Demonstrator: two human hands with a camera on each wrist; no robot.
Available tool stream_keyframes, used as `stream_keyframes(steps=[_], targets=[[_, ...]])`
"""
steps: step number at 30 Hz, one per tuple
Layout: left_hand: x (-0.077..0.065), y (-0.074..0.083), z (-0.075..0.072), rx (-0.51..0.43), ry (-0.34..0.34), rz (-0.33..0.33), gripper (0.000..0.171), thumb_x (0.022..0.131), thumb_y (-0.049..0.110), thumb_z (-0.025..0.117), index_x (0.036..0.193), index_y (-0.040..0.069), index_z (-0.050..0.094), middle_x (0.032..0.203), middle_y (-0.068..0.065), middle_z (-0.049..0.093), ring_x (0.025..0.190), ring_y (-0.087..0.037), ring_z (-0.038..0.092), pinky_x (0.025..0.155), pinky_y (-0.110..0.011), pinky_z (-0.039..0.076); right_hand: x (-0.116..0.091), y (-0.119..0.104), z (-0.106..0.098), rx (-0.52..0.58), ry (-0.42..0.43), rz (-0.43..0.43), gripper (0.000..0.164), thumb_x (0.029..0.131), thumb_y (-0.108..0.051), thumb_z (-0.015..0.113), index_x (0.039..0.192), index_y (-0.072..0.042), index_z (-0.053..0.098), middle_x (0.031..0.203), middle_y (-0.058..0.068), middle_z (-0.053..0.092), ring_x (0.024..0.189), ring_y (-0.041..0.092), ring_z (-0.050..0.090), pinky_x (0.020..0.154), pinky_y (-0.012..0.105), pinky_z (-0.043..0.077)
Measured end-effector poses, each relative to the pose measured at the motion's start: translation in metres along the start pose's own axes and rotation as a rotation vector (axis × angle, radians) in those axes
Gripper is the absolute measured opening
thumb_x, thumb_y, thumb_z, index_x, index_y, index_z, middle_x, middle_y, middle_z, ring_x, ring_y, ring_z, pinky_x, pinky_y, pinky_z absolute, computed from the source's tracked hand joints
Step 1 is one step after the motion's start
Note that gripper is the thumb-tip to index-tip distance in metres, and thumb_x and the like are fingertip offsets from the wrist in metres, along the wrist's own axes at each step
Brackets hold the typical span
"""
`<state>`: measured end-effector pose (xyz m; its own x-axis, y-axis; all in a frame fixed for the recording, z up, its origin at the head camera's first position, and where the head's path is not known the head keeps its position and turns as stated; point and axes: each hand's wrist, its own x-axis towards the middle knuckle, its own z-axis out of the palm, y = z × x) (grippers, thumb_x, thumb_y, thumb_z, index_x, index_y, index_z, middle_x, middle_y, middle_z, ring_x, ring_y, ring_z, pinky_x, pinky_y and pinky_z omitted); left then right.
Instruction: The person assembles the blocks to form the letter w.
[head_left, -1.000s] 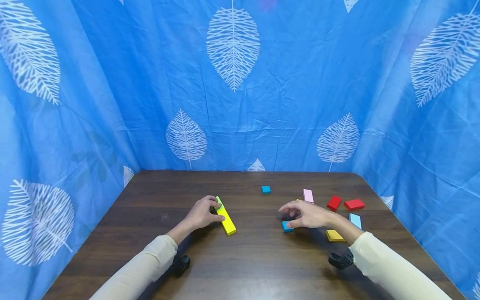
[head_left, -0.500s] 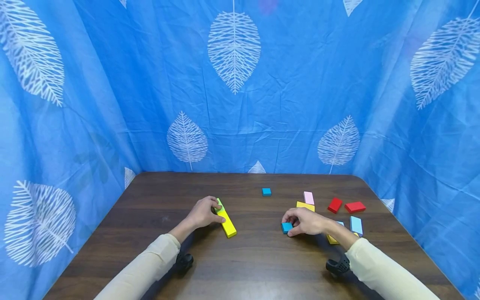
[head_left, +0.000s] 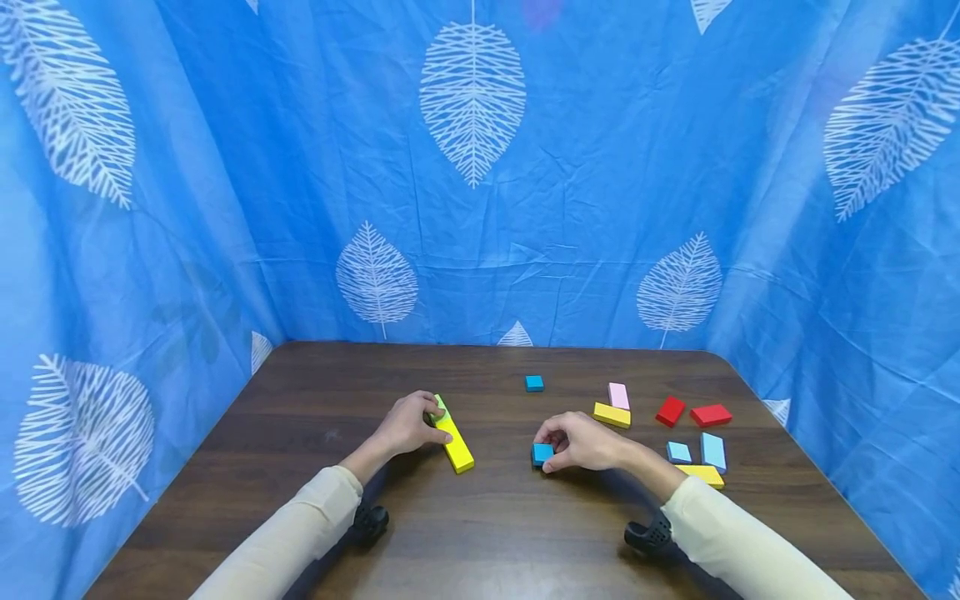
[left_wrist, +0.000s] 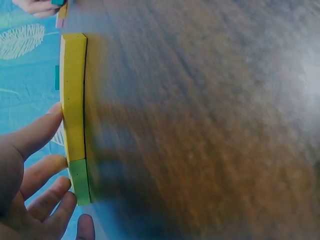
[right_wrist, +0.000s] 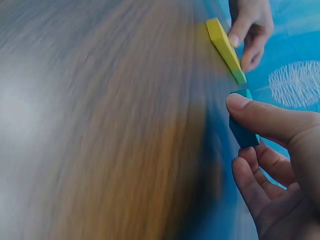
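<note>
As the left hand [head_left: 407,425] loosely touches a yellow block [head_left: 459,454], the right hand [head_left: 587,442] pinches a blue block [head_left: 542,453].

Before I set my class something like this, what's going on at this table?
Someone is working with both hands at a brown table. The left hand rests against a yellow-and-green row of blocks. The right hand pinches a blue block, apart from that row. A second blue block lies farther back; a pink block, two red blocks, two loose yellow blocks and two light blue blocks lie to the right.
</note>
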<state>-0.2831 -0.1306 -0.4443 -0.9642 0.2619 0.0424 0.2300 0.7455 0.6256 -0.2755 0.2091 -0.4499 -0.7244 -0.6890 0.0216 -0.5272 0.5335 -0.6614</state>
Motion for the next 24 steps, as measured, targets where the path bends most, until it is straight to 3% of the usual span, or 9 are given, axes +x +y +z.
stream_keyframes(steps=[24], targets=[[0.000,0.000,-0.003,0.050,-0.006,0.035,0.045,0.081,0.018,0.091,0.118,-0.004,0.076,0.135,-0.017,0.061,0.120,-0.037,0.058,0.097,-0.045,0.054,0.049,-0.042,0.042,0.064,-0.070,-0.095,0.024,0.083,-0.019,0.090,0.100,-0.012,0.076,0.088,-0.013,0.069,0.079,0.004,0.064,0.075,0.024,0.058]])
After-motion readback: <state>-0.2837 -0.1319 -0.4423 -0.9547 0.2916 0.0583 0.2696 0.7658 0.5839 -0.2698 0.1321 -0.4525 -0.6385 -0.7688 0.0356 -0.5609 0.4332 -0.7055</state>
